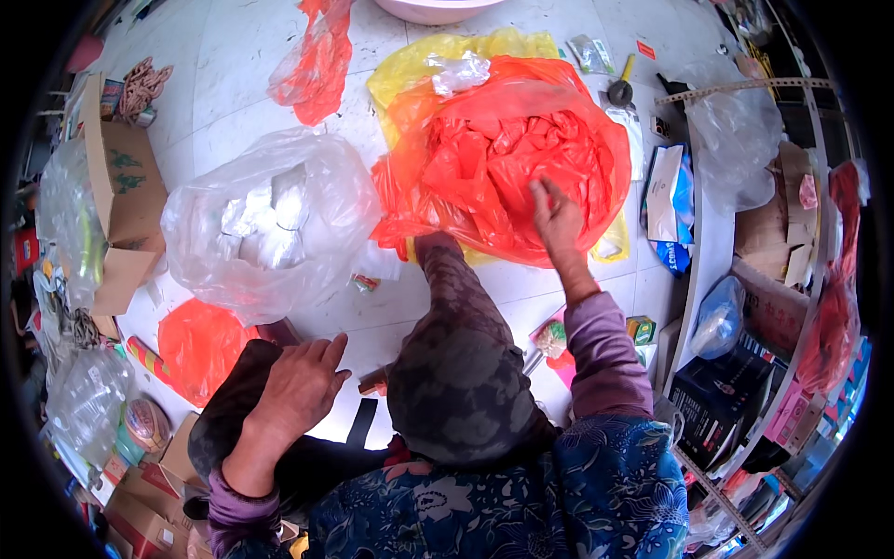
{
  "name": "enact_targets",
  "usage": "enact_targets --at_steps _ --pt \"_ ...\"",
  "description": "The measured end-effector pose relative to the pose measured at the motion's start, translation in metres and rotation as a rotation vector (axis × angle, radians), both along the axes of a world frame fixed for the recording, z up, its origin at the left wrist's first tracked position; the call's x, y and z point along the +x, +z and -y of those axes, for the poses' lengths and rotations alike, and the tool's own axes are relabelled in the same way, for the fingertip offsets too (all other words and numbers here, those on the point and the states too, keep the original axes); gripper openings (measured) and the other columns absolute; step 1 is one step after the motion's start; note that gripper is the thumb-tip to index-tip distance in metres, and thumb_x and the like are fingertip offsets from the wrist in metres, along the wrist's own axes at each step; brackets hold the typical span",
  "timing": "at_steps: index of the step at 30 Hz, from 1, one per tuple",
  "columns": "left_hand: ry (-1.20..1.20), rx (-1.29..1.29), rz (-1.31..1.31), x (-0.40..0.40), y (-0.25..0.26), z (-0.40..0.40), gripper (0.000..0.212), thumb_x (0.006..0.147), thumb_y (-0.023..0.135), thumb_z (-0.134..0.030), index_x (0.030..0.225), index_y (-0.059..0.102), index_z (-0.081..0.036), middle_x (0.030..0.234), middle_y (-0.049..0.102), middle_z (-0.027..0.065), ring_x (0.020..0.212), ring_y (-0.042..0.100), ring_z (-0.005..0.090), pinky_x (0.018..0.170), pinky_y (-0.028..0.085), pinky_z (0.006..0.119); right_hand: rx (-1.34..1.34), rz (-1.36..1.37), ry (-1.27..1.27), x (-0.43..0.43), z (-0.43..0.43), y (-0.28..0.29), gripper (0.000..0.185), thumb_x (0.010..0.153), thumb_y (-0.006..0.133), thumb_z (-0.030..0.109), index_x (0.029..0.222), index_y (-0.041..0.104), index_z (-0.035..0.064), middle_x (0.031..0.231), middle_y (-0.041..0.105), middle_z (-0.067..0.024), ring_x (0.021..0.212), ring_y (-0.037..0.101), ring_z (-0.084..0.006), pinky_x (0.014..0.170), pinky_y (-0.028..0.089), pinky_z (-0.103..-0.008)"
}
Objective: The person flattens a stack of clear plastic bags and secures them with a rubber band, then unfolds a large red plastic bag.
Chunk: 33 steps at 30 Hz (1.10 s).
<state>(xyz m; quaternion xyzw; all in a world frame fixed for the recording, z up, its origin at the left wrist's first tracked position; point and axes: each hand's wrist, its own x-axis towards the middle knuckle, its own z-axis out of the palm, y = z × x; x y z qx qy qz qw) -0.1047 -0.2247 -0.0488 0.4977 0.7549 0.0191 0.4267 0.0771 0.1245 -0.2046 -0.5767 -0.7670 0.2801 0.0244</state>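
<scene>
My right hand reaches over a large red plastic bag, its fingers a little apart, with nothing visible in them. Whether the fingertips touch the plastic is hard to tell. Crumpled red plastic fills the bag's open mouth. Over my bent knee hangs my left hand, empty and loosely spread. In front of it sits a large clear plastic bag, its top open, with shiny, pale clear-plastic bundles inside. Under the red bag lies a yellow plastic sheet or bag.
A red plastic sheet lies on the tiled floor at left, near an open cardboard box. Another red plastic piece lies farther off. A metal shelf rack with boxes lines the right. A pink basin stands at the far edge.
</scene>
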Motion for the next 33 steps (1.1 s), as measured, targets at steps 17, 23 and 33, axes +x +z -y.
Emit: enact_targets --at_steps 17,23,33 --pt "-0.037 0.057 -0.03 0.0 -0.003 0.0 0.045 0.088 0.06 -0.021 0.126 0.049 0.0 0.106 0.06 0.0169 0.101 0.057 0.0336 0.089 0.044 0.041 0.086 0.057 -0.041 0.008 -0.135 -0.093 0.025 0.072 0.067 0.014 0.09 0.065 -0.0022 0.084 0.068 -0.012 0.078 0.065 -0.0232 0.069 0.05 -0.0366" --pt "-0.063 0.124 -0.059 0.003 -0.003 0.002 0.045 0.087 0.06 -0.021 0.126 0.05 0.0 0.102 0.06 0.0159 0.095 0.058 0.0336 0.084 0.045 0.041 -0.255 -0.224 -0.079 0.058 -0.094 -0.112 0.017 0.07 0.062 0.012 0.082 0.063 0.0004 0.074 0.063 -0.0109 0.067 0.061 -0.0242 0.065 0.049 -0.035" --pt "-0.081 0.161 -0.136 0.004 -0.006 0.005 0.041 0.087 0.059 -0.021 0.122 0.052 0.0 0.096 0.061 0.0187 0.088 0.06 0.0365 0.075 0.048 0.043 -0.618 -0.862 -0.481 0.042 -0.086 0.006 0.033 0.085 0.067 0.022 0.106 0.065 -0.0037 0.101 0.068 -0.0127 0.09 0.065 -0.0231 0.083 0.053 -0.0365"
